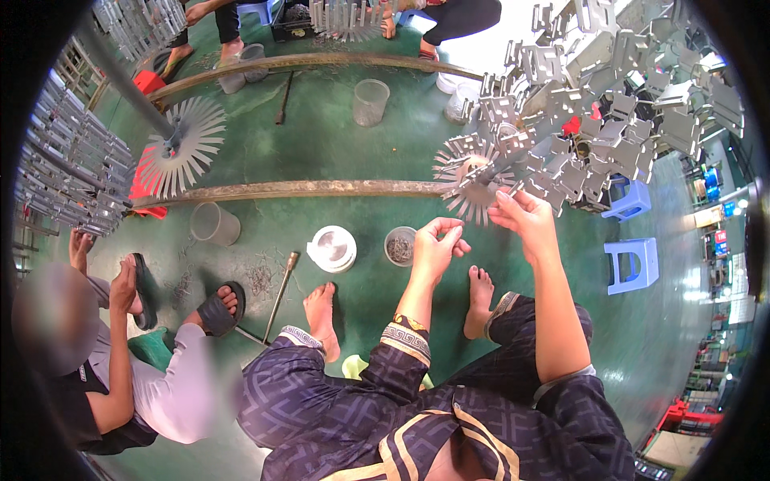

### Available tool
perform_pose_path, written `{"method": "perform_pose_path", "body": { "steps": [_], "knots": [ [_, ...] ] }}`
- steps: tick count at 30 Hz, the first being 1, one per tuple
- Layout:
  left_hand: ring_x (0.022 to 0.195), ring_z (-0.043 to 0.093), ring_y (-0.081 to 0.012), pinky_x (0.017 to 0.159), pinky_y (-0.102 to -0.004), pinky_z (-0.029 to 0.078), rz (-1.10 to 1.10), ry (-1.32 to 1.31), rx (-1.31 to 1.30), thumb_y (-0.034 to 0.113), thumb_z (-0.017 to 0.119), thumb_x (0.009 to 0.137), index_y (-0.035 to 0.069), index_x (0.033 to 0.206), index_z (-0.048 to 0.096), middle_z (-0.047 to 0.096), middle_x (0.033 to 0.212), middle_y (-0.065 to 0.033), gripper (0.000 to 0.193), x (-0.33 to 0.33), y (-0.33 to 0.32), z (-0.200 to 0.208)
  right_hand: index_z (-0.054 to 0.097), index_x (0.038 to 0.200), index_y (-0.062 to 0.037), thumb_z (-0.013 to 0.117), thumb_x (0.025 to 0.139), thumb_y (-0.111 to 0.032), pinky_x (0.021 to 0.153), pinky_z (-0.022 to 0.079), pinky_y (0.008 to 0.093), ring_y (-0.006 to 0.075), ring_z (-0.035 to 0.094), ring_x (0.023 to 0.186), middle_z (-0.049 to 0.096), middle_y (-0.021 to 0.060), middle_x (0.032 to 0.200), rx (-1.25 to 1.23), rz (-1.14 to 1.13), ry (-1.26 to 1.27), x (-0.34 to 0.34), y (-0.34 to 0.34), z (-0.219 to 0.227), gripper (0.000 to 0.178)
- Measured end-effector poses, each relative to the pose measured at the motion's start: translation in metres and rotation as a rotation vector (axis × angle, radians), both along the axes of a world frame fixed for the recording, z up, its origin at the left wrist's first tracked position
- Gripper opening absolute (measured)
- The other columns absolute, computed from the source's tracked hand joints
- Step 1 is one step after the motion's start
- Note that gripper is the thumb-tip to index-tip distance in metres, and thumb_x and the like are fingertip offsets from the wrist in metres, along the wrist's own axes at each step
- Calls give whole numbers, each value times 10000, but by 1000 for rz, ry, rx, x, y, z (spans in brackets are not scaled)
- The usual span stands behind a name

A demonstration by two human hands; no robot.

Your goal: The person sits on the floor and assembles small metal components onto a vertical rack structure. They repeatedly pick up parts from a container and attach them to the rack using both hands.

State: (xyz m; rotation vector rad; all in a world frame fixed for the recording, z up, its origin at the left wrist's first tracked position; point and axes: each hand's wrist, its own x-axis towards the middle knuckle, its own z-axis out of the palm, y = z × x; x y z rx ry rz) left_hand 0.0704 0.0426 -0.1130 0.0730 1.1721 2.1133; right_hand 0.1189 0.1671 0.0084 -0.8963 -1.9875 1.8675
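A grey metal disc with narrow slits round its edge [475,178] sits on a rod ahead of me. Beside its lower right edge is my right hand [525,223], thumb and fingertips pinched together. Whatever lies between them is too small to tell. Lower and to the left, my left hand [439,248] is curled in a pinch, apart from the disc, and its contents are hidden. Below the disc, a clear plastic cup [399,246] on the green floor holds small metal pieces. A white round tub [332,249] stands to its left.
Bent metal brackets [618,136] hang in a dense cluster at upper right. Two blue stools [632,264] stand at right. A long bar [305,190] crosses ahead. At left sits a co-worker [164,385], near another slotted disc [180,148] and a metal tool [281,297].
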Motion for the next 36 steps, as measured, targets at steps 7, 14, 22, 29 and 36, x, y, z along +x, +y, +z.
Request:
{"method": "perform_pose_path", "body": {
  "steps": [7,14,22,29,36],
  "knots": [
    [575,605,-104,487,-198,462,122,209,-195,57,580,835,-23,903,598,623,734,-55,107,1,8,29,597,1008,40,660,801,-198,676,524,262,163,627,737,626,108,846,-20,-34,-20,-1,2,-2,322],
    [601,611,-103,511,-200,476,178,137,-14,29,613,808,-9,885,609,630,739,-53,86,6,18,15,602,1009,28,662,802,-196,666,523,254,159,626,723,628,104,842,-37,-43,-21,-3,2,-4,311],
    [649,620,-115,574,-218,515,286,288,26,-29,618,783,-25,836,607,602,783,-47,54,9,27,16,594,999,47,677,789,-191,663,526,252,162,629,721,628,98,835,-39,-41,-4,-3,0,-2,328],
    [623,613,-118,549,-220,492,338,548,-137,-50,620,758,-8,821,620,596,773,-66,75,12,29,11,588,1004,60,707,761,-209,669,527,259,165,630,726,629,109,835,-4,-46,-7,-2,-3,-4,382],
    [604,603,-119,528,-227,473,364,684,-189,-37,628,744,9,796,634,613,746,-78,70,15,31,4,569,1046,75,720,725,-103,697,514,257,154,624,785,640,105,849,101,54,-5,10,-3,-22,397]
  ]
}}
